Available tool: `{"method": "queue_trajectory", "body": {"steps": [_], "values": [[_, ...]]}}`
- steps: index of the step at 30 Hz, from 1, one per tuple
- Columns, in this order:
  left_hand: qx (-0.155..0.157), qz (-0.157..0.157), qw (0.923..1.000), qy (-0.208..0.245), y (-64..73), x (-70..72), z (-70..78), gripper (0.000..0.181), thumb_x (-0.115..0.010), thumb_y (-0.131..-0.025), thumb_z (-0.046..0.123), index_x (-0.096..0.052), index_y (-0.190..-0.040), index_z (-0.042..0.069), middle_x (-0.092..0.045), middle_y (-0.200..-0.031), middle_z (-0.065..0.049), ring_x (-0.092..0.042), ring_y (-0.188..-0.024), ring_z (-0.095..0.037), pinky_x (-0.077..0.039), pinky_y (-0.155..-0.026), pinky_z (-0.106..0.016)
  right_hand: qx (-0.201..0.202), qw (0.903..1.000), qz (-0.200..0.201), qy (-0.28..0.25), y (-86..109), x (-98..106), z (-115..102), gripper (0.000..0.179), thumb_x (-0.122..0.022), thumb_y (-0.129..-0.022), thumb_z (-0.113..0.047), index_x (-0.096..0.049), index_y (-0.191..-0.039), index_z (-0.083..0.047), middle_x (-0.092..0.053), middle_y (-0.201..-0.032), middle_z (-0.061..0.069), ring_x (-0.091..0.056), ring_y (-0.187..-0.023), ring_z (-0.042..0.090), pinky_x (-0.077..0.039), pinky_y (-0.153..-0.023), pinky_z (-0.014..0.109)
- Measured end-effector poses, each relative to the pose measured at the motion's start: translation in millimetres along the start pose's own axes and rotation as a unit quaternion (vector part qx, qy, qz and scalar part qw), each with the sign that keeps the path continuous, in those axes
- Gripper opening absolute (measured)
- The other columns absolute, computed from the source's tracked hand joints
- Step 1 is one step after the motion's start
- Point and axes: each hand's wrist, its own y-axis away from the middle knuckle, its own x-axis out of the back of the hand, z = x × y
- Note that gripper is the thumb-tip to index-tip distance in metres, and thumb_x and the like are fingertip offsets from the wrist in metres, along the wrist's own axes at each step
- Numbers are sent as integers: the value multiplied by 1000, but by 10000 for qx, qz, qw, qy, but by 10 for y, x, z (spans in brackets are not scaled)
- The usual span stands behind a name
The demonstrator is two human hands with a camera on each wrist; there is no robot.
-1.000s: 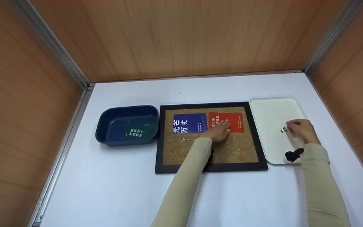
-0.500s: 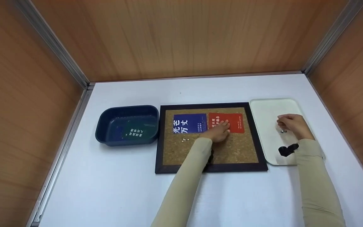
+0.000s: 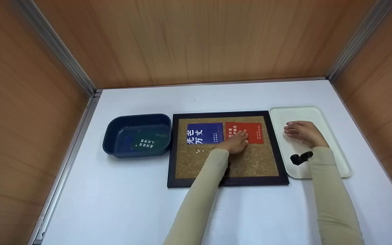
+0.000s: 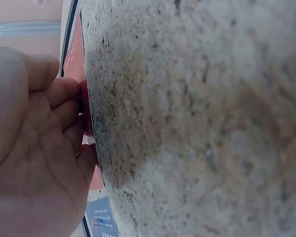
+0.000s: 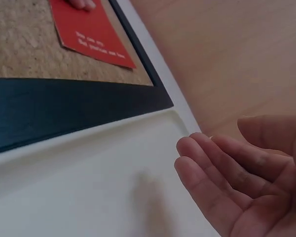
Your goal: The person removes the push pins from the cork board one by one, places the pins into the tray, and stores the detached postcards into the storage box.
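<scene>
My left hand (image 3: 236, 142) presses its fingertips on a red card (image 3: 255, 132) with white lettering, which lies on a cork board (image 3: 254, 160) with a dark frame. In the left wrist view, the fingers (image 4: 66, 113) bend against the card with the palm raised off the cork. Left of it lies a blue card (image 3: 206, 132). Over the pale tray (image 3: 301, 114), my right hand (image 3: 305, 132) hovers with loosely bent fingers. In the right wrist view, its thumb stands apart from the fingers (image 5: 192, 173), and nothing shows between them.
A dark blue basin (image 3: 117, 153) holding a green card (image 3: 151, 139) stands left of the board. Several small clear pins (image 3: 199, 151) sit on the cork below the blue card. Wood-grain walls (image 3: 216, 41) enclose the white table (image 3: 114, 197).
My right hand has moved left and slightly away from me across the tray, its fingertips parting from a pinch. The small shiny pins on the tray are now out of sight. My left hand stays put.
</scene>
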Motion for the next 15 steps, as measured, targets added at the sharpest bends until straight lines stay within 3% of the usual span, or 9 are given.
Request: {"method": "queue_trajectory", "body": {"steps": [10, 15], "values": [[-7, 34, 9997, -231, -13, -10, -16, 50, -21, -107, 27, -15, -154, 11, -4, -163, -3, -1, -151, -18, -7, -123, -29, -6, 9988, -298, -376, -116, -208, -18, 53, -45, -103, -16, -29, -141, 17, -67, -99, -2, -67, -96, 7, -52, -96, 26], [-42, 41, 9997, -232, -2, 1, -10, 50, -21, -107, 27, -15, -154, 10, -4, -163, -4, -2, -151, -19, -8, -123, -30, -81, 9986, -427, -301, -170, -294, -16, 53, -42, -104, -19, -29, -144, 13, -64, -117, 10, -67, -99, 7, -52, -95, 24]]}}
